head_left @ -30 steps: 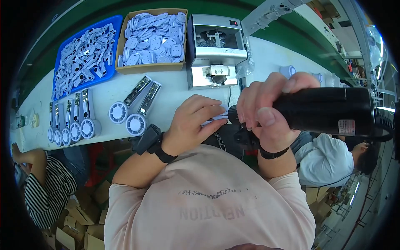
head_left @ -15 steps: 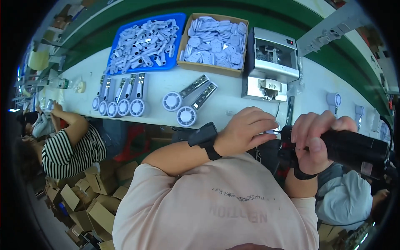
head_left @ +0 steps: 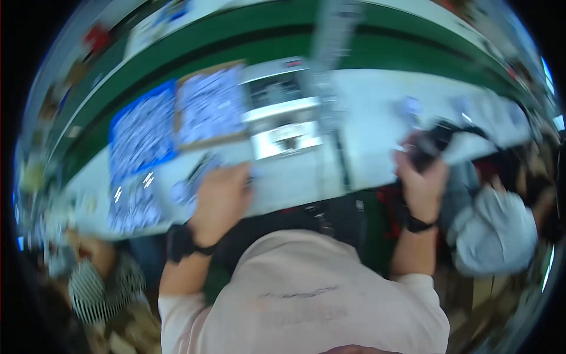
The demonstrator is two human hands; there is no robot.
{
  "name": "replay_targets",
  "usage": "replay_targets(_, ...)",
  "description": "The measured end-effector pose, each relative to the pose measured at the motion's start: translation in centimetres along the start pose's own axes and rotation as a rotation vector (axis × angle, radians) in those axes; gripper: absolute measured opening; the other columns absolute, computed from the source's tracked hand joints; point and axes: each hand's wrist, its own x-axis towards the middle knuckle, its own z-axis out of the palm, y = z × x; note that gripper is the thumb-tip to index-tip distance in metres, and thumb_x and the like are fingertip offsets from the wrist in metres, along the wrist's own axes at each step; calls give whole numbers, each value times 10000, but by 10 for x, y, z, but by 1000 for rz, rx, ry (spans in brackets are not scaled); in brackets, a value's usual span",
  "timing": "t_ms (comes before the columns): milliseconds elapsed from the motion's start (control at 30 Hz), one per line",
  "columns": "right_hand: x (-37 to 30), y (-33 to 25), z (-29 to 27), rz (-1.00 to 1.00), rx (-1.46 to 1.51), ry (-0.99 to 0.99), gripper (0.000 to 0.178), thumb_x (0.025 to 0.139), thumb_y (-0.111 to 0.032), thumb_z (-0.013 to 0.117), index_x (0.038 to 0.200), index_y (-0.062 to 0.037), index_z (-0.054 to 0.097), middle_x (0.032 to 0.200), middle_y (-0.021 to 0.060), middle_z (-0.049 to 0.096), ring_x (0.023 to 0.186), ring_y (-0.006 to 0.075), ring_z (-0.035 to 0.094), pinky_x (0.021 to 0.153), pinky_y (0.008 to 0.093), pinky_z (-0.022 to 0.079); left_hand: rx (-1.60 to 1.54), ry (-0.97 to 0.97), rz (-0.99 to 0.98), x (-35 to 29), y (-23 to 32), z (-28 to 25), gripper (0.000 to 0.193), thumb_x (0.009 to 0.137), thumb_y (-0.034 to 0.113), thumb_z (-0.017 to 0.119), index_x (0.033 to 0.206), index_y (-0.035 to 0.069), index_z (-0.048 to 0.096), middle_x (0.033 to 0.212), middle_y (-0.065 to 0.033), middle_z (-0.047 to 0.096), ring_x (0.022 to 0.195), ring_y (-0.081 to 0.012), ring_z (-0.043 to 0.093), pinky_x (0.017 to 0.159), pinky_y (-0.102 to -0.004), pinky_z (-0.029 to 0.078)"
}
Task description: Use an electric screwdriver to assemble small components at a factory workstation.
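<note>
The whole picture is smeared by motion. My right hand (head_left: 425,183), closed, grips a black electric screwdriver (head_left: 429,146) above the right part of the bench. My left hand (head_left: 221,197) is over the bench's front edge, beside white handheld fans (head_left: 187,190) with dark boards in their handles. Its fingers are too blurred to tell whether they hold anything. To its left lies a row of similar fans (head_left: 135,209).
A blue tray (head_left: 114,141) of white parts adjoins a cardboard box (head_left: 180,112) of white pieces. A silver machine (head_left: 284,118) stands right of them on the white bench (head_left: 371,118). More fans (head_left: 411,107) lie farther right. Two other people sit left (head_left: 106,289) and right (head_left: 495,230).
My hands have parted: the left went left toward the fans, while the right drew away with the screwdriver, now turned. The view has swung right, shifting the bench things left.
</note>
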Motion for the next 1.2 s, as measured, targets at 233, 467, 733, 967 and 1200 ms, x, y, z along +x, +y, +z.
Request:
replay_targets(233, 44, 104, -80, 127, -487, 317, 449, 835, -149, 848, 1196, 3, 628, 858, 76, 654, 676, 137, 629, 612, 308, 511, 220, 19, -119, -12, -22, 12, 596, 810, 222, 830, 1346, 51, 632, 1190, -188, 607, 1128, -391, 574, 1000, -510, 457)
replay_targets(467, 58, 175, -122, 64, -715, 281, 579, 830, -219, 755, 1362, -42, 610, 1016, 198, 742, 885, 332, 713, 822, 435, 563, 0, 134, -77, -7, -26, 0, 545, 827, 248, 839, 1299, 42, 660, 1202, -185, 650, 1125, -410, 604, 970, -494, 480)
replay_targets(733, 82, 163, -114, 292, -629, 155, 422, 888, -158, 813, 1236, -28, 614, 905, 83, 687, 772, 155, 667, 715, 312, 545, -63, 372, -154, 25, -99, -42, 337, 887, 213, 786, 1149, 13, 715, 1025, -191, 707, 981, -415, 657, 876, -491, 518)
replay_targets(967, 77, 95, -66, -193, -296, 316, 420, 905, -95, 813, 1265, -20, 612, 957, 33, 663, 760, 129, 644, 655, 287, 551, 125, 116, -230, 99, -125, -19, 351, 894, 279, 750, 1165, 57, 733, 1029, -186, 763, 987, -395, 723, 855, -509, 562)
replay_targets(1200, 5, 0, -10, -87, -53, -122, 438, 850, 32, 814, 1240, -23, 622, 1073, 57, 691, 911, 143, 671, 810, 299, 569, 139, 74, -191, 95, -144, -14, 308, 924, 170, 669, 1211, 65, 703, 1022, -223, 755, 962, -403, 732, 847, -500, 580)
